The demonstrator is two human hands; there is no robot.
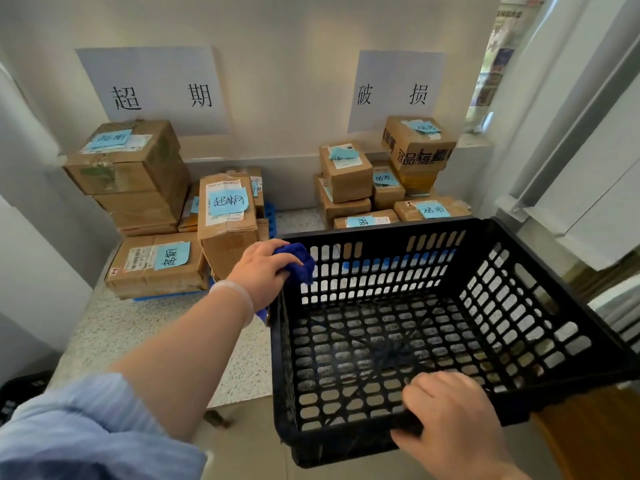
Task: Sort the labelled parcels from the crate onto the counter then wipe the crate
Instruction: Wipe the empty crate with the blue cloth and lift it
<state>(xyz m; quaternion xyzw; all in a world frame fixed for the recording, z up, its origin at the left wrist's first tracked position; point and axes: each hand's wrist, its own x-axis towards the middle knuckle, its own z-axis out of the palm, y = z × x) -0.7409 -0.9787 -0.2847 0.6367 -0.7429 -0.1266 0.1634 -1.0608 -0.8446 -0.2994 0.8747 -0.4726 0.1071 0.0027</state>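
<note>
A black perforated plastic crate (pixel 519 306) is tilted toward me, partly over the speckled counter (pixel 145 334), with nothing inside it. My left hand (pixel 263 268) grips a blue cloth (pixel 299 261) against the crate's far left corner. My right hand (pixel 453 420) holds the crate's near rim, fingers curled over the edge. Cardboard parcels with blue notes stand on the counter in two groups: a left stack (pixel 138 174) and a right stack (pixel 388 181).
Two paper signs hang on the wall, a left sign (pixel 156 88) above the left stack and a right sign (pixel 394 88) above the right one. Another black crate (pixel 17 393) shows at the lower left edge. A window frame (pixel 571 150) borders the right side.
</note>
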